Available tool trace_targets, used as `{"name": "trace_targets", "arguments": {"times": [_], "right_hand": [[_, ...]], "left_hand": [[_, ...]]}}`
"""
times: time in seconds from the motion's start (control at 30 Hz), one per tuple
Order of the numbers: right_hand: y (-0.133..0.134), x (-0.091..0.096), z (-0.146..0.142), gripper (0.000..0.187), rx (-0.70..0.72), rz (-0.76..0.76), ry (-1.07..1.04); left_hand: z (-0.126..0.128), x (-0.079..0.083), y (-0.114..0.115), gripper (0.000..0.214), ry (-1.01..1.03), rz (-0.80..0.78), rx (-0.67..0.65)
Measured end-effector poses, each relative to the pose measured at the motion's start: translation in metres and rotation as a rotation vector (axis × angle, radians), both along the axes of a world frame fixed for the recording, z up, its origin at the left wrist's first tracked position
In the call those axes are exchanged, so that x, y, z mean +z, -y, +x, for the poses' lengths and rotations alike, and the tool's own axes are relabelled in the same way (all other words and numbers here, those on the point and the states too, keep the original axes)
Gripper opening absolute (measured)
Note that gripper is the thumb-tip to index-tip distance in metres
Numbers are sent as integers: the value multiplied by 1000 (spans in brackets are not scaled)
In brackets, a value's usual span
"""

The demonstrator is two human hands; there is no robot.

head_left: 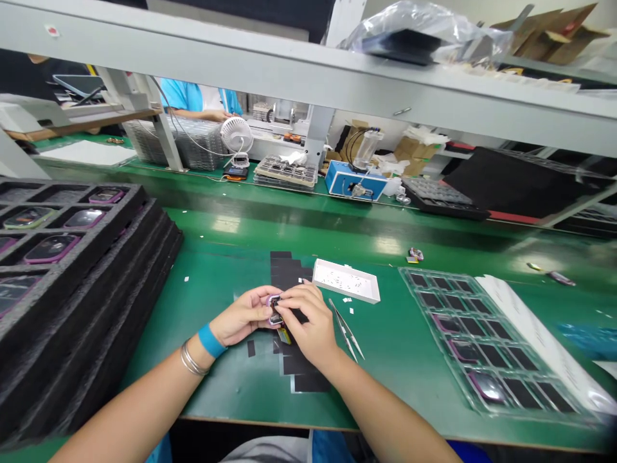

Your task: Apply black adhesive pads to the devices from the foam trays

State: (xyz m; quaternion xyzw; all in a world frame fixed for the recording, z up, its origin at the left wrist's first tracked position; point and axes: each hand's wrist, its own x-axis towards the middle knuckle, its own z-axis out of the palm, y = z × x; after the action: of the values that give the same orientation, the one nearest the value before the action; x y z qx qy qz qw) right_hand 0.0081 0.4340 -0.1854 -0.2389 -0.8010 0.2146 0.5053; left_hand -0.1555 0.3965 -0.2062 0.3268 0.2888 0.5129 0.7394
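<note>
Holding a purple casing [276,314], both hands [243,316] [311,323] curl partway.

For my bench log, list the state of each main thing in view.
Purple-edged device: open, inner parts exposed
Left grip: closed on the device
Right grip: fingertips at the device, closure unclear
Tweezers: set down, arms apart
White box: open, small pieces inside
Black sheets: laid flat, overlapping
Clear tray: flat, pockets holding dark pieces
Foam trays: stacked, devices in the top one
Fan: upright, running or not unclear
</note>
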Motion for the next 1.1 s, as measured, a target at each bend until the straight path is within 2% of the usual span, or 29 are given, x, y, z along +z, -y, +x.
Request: {"name": "trace_targets", "arguments": {"times": [0.17,0.33,0.4,0.47,0.6,0.63,0.7,0.77,0.87,0.93,1.0,1.07,1.1], "right_hand": [[5,-1,-2,9,-4,-22,-26],[6,-3,-1,16,-47,76,77],[5,-4,-1,14,-32,34,74],[1,-5,0,11,42,-177,-9],[-9,-12,2,53,434,-904,-98],[-11,-14,3,56,498,-1034,-72],[-15,-15,5,46,508,-1173,-8],[-18,-14,7,34,456,-1197,1],[-22,-5,14,29,452,-1179,-68],[-24,2,19,21,514,-1180,-131],[-24,7,23,21,618,-1163,-140],[-22,10,24,28,655,-1073,-99],[-20,11,23,28,611,-986,-67]], "left_hand": [[2,-3,1,41,-18,35,-54],[4,-4,1,39,-16,43,-70],[3,-3,0,38,-17,45,-56],[0,-2,-1,39,-14,59,-25],[-7,0,-2,41,-20,65,74],[-9,0,-2,42,-22,63,102],[-12,1,-3,41,-20,64,143],[-15,1,-4,39,-10,67,165],[-16,1,-5,35,-5,43,166],[-16,2,-5,35,-15,18,132],[-15,2,-4,35,-15,4,89],[-13,1,-3,35,-7,-2,43],[-12,1,-3,36,-5,-4,16]]}}
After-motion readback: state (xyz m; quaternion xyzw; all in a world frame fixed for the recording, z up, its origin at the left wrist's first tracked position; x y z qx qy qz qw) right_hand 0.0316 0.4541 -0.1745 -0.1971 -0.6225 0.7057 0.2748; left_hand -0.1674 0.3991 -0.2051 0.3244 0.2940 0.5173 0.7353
